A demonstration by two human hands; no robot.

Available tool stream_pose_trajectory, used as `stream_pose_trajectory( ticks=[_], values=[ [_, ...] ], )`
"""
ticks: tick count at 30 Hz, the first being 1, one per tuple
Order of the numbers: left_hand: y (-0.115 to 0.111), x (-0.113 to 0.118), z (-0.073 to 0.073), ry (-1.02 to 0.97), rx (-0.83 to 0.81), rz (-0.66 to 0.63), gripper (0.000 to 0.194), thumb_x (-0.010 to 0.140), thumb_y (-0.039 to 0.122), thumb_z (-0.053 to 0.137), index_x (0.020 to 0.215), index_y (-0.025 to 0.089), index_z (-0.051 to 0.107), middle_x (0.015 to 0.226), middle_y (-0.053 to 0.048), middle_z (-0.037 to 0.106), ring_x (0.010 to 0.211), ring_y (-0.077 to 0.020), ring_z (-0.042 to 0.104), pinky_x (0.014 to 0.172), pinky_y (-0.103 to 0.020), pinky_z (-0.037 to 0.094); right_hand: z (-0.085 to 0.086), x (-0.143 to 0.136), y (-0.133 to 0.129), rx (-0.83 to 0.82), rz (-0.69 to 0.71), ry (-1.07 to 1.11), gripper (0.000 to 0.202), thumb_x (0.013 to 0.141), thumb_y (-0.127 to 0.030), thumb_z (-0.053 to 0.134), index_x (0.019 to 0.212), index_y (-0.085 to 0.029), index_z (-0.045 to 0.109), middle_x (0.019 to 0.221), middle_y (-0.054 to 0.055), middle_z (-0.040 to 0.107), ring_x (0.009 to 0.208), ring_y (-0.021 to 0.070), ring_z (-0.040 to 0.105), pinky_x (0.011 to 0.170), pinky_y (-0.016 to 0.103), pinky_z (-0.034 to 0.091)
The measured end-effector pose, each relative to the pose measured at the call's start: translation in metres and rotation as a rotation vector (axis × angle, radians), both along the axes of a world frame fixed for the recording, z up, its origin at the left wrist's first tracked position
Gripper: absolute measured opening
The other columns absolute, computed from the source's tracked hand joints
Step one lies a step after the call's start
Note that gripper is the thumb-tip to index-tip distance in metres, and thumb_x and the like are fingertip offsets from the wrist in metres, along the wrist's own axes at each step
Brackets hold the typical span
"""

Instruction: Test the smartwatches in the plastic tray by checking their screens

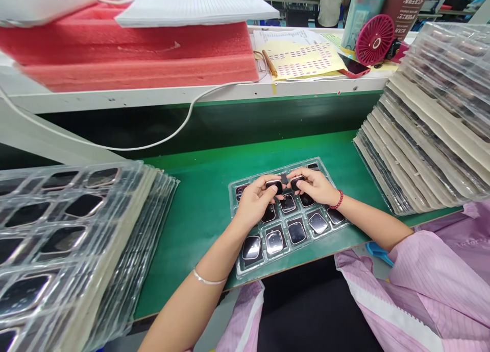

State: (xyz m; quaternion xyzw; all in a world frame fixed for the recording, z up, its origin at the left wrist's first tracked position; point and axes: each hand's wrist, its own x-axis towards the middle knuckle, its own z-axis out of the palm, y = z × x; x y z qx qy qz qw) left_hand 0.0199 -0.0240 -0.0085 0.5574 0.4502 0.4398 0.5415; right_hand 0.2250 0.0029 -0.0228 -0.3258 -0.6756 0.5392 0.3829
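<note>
My left hand is closed on a dark, rounded-square watch case, pinched between thumb and fingers. A second watch case of the same look sits in the grip of my right hand, close beside the first. Both hands are above a clear plastic tray on the green tabletop. In the tray's pockets lie several more watch cases, with dark, shiny faces; one of them is turned askew in its pocket. My hands and fingers cover part of the tray's back rows.
Stacked clear trays with watch cases stand at the left. Another tall stack of trays rises at the right. Behind, a white shelf carries red foam, papers, a phone and a fan. A white cable hangs from it.
</note>
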Motion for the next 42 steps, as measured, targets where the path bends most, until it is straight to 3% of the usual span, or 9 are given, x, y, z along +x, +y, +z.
stream_pose_trajectory(
  ticks=[7,11,17,23,30,34,38,40,42],
  values=[
    [0.000,0.001,-0.003,-0.017,0.008,0.020,0.036,0.075,0.031,0.072,0.106,0.017,0.063,0.100,-0.007,0.073,0.072,-0.0185,0.072,0.055,-0.025,0.051,0.002,0.000,-0.001,0.072,-0.022,-0.031,0.033,0.080,-0.017,0.059,0.113,-0.016,0.060,0.106,0.009,0.068,0.096,0.0202,0.068,0.075,0.032,0.059],
    [-0.001,0.002,0.002,-0.005,-0.013,0.037,0.029,0.078,0.034,0.069,0.099,0.015,0.065,0.092,-0.007,0.074,0.064,-0.0158,0.069,0.054,-0.025,0.052,0.002,-0.001,-0.002,0.031,-0.014,0.013,0.024,0.083,-0.020,0.056,0.107,-0.016,0.061,0.101,0.007,0.068,0.093,0.0194,0.068,0.074,0.032,0.059],
    [-0.002,0.002,0.003,-0.046,-0.006,-0.022,0.039,0.074,0.025,0.070,0.111,0.018,0.061,0.108,-0.008,0.071,0.082,-0.0196,0.071,0.059,-0.025,0.053,0.002,0.000,-0.001,0.127,-0.041,-0.069,0.032,0.080,-0.017,0.059,0.111,-0.016,0.060,0.102,0.008,0.069,0.091,0.0190,0.068,0.068,0.027,0.055],
    [0.000,0.001,-0.001,-0.042,-0.031,-0.033,0.040,0.078,0.027,0.067,0.116,0.017,0.060,0.103,-0.010,0.072,0.076,-0.0191,0.071,0.058,-0.025,0.049,0.001,0.000,-0.001,0.166,-0.043,-0.076,0.030,0.079,-0.014,0.057,0.108,-0.015,0.059,0.099,0.008,0.069,0.088,0.0183,0.068,0.069,0.028,0.054],
    [0.000,0.001,0.000,-0.080,-0.077,-0.041,0.053,0.072,0.017,0.066,0.123,0.019,0.054,0.107,-0.008,0.070,0.079,-0.0168,0.069,0.060,-0.024,0.049,0.005,0.000,-0.004,0.137,-0.039,-0.078,0.037,0.074,-0.015,0.060,0.112,-0.016,0.057,0.102,0.008,0.068,0.086,0.0177,0.067,0.061,0.024,0.053],
    [0.005,-0.002,0.000,-0.234,-0.184,-0.051,0.064,0.065,0.015,0.075,0.124,0.021,0.052,0.099,-0.004,0.069,0.062,-0.0091,0.063,0.052,-0.018,0.045,0.002,-0.001,-0.002,0.100,-0.059,-0.048,0.037,0.074,-0.014,0.060,0.110,-0.016,0.057,0.102,0.008,0.068,0.089,0.0182,0.067,0.062,0.024,0.053],
    [-0.004,-0.008,0.024,-0.499,-0.348,-0.250,0.052,0.068,0.033,0.083,0.113,0.017,0.062,0.074,0.000,0.065,0.036,-0.0003,0.044,0.033,-0.012,0.028,-0.003,-0.002,0.002,0.005,-0.061,0.029,0.034,0.073,-0.014,0.060,0.107,-0.017,0.057,0.097,0.006,0.069,0.077,0.0146,0.066,0.060,0.024,0.054],
    [-0.021,-0.008,0.049,-0.618,-0.365,-0.450,0.053,0.071,0.047,0.080,0.112,0.017,0.064,0.060,0.003,0.060,0.029,-0.0002,0.036,0.028,-0.011,0.023,-0.005,-0.001,0.003,-0.070,-0.048,0.078,0.034,0.074,-0.014,0.062,0.108,-0.017,0.057,0.097,0.006,0.070,0.070,0.0127,0.065,0.057,0.023,0.054],
    [-0.043,-0.003,0.078,-0.702,-0.366,-0.712,0.058,0.069,0.054,0.079,0.113,0.019,0.065,0.055,0.002,0.060,0.029,-0.0038,0.042,0.029,-0.011,0.029,-0.007,0.001,0.003,-0.149,-0.026,0.116,0.033,0.078,-0.018,0.063,0.111,-0.018,0.058,0.102,0.008,0.071,0.067,0.0119,0.065,0.057,0.024,0.055]
  ],
)
